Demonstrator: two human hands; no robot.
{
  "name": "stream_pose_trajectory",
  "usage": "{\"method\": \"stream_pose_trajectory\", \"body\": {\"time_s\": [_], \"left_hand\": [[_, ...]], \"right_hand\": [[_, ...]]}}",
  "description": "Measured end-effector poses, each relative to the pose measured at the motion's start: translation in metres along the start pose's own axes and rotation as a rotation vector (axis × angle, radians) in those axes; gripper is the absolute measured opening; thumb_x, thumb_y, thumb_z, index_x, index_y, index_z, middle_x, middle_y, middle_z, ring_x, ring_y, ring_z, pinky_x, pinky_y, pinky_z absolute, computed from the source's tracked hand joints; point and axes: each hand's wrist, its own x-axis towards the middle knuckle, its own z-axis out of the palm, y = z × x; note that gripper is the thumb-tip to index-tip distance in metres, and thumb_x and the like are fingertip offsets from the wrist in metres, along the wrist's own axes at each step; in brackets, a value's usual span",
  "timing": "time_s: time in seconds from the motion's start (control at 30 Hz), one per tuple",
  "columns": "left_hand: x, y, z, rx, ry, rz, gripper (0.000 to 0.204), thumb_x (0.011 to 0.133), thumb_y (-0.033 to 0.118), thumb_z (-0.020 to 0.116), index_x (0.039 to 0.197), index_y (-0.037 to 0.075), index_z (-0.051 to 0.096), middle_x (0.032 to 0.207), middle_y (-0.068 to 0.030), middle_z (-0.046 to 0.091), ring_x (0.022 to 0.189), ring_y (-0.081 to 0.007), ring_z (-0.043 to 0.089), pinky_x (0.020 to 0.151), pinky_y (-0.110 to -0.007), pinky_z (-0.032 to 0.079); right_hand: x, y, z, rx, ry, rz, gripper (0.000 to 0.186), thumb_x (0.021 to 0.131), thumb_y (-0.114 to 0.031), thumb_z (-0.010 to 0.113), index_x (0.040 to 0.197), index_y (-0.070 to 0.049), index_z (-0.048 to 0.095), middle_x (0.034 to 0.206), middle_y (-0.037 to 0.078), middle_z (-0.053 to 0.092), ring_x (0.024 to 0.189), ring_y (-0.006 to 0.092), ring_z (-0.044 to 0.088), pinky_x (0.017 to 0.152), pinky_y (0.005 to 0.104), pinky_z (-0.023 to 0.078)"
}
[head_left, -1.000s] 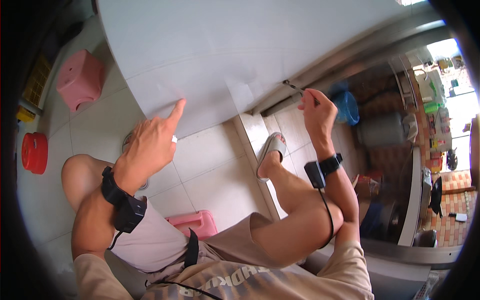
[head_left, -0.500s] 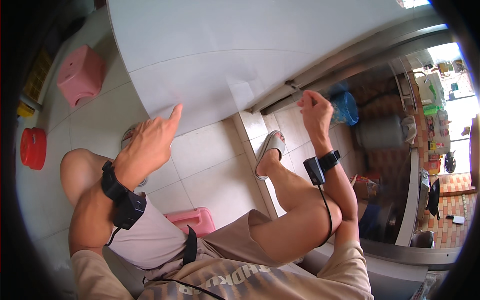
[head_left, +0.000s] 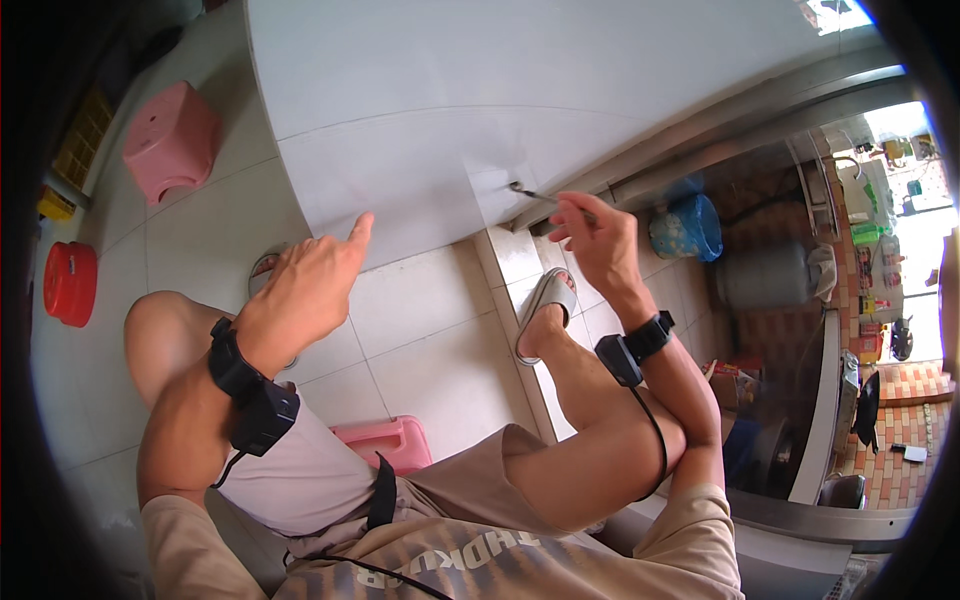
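Note:
A broad white panel stands in front of me, bordered on the right by a metal frame. My left hand points at its lower part, index finger stretched out and the others curled; I cannot tell whether the fingertip touches it. My right hand grips a thin metal tool, whose dark tip is near the panel's lower right, beside the frame. Both wrists wear black strapped devices.
A pink stool and red stool stand on the left tiles. Pink plastic shows beneath me; my feet straddle a low tiled step. At right are a blue bucket, grey gas cylinder and cluttered brick-tiled area.
My right hand has moved down and left, swinging the tool's tip left across the panel. My left hand has shifted slightly, still pointing. The view has turned a little.

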Motion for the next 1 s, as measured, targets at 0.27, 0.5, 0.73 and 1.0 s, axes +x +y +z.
{"method": "stream_pose_trajectory", "body": {"time_s": [0.27, 0.5, 0.73, 1.0], "left_hand": [[-0.005, 0.002, 0.001, 0.046, 0.091, 0.011, 0.077, 0.075, -0.014, 0.056, 0.149, -0.013, 0.035, 0.078, -0.0293, 0.066, 0.080, -0.0450, 0.069, 0.081, -0.055, 0.054], [0.006, -0.007, 0.008, 0.039, 0.041, 0.014, 0.078, 0.076, -0.008, 0.060, 0.150, -0.013, 0.033, 0.079, -0.0272, 0.064, 0.080, -0.0460, 0.065, 0.080, -0.053, 0.052], [0.001, -0.006, 0.017, 0.023, 0.033, 0.048, 0.080, 0.075, -0.009, 0.059, 0.150, -0.014, 0.031, 0.077, -0.0280, 0.064, 0.078, -0.0454, 0.066, 0.078, -0.052, 0.053], [-0.003, -0.006, 0.042, 0.124, 0.061, 0.231, 0.025, 0.070, -0.008, 0.063, 0.096, -0.008, 0.063, 0.071, -0.0236, 0.066, 0.068, -0.0389, 0.070, 0.062, -0.047, 0.056]], "right_hand": [[-0.006, -0.008, 0.002, -0.133, -0.083, -0.466, 0.016, 0.098, -0.006, 0.066, 0.110, 0.003, 0.072, 0.083, 0.013, 0.076, 0.072, 0.0195, 0.077, 0.059, 0.0280, 0.060], [-0.002, 0.014, 0.012, -0.257, -0.101, -0.471, 0.015, 0.096, -0.005, 0.068, 0.109, 0.001, 0.071, 0.080, 0.013, 0.075, 0.072, 0.0200, 0.077, 0.059, 0.0284, 0.059], [-0.009, 0.010, 0.031, -0.269, -0.253, -0.655, 0.019, 0.093, -0.003, 0.070, 0.111, 0.000, 0.069, 0.083, 0.014, 0.074, 0.069, 0.0274, 0.073, 0.061, 0.0339, 0.058], [-0.018, -0.019, 0.050, -0.311, -0.268, -0.772, 0.021, 0.091, -0.001, 0.072, 0.111, -0.002, 0.068, 0.084, 0.013, 0.073, 0.065, 0.0281, 0.071, 0.054, 0.0340, 0.056]]}}
